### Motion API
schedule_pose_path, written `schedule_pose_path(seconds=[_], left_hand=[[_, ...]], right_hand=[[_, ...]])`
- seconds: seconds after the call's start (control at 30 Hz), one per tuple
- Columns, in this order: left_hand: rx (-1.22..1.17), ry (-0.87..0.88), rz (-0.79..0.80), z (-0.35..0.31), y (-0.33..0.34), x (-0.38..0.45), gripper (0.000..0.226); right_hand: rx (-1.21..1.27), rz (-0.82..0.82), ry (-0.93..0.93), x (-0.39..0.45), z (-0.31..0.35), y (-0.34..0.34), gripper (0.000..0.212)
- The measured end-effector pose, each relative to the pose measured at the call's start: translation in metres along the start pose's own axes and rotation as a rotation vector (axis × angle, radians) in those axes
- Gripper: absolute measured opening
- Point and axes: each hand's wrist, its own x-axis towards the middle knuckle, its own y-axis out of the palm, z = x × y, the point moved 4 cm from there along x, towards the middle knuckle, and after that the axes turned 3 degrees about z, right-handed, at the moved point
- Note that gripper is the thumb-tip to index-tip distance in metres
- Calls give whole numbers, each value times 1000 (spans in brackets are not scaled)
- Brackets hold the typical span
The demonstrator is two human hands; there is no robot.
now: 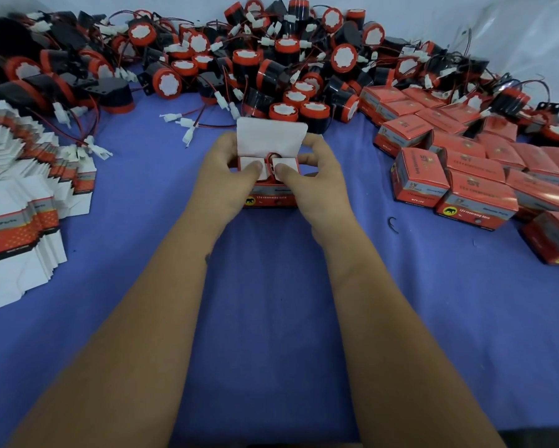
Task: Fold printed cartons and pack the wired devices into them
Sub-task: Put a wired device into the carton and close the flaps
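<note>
Left hand (228, 169) is curled around the red printed cardboard carton (269, 189) mid-table on the blue cloth (271, 318), thumb pressing down its left white side flap. Right hand (307, 171) grips the other side, thumb on the right flap, red wire looping between, top flap upright. The front reads "12v reversing horn" beside a yellow elephant badge.

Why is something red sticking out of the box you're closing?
That is a red wire loop poking up between the two side flaps of the carton. It isn't tucked in, so the top flap may pinch it.
</note>
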Motion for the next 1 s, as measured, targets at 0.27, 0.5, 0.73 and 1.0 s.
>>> schedule_pose_path(seconds=[0.27, 0.5, 0.73, 1.0], left_hand=[[-233, -115, -129, 1, -15, -3, 30], [156, 81, 42, -1, -15, -4, 30], [142, 61, 217, 6, -18, -5, 48], [179, 109, 180, 0, -19, -4, 40]], right_hand=[[183, -6, 204, 2, -6, -10, 27], [-169, 73, 49, 2, -7, -9, 21], [-267, 230, -9, 0, -6, -15, 44], [-360, 151, -99, 1, -5, -13, 36]])
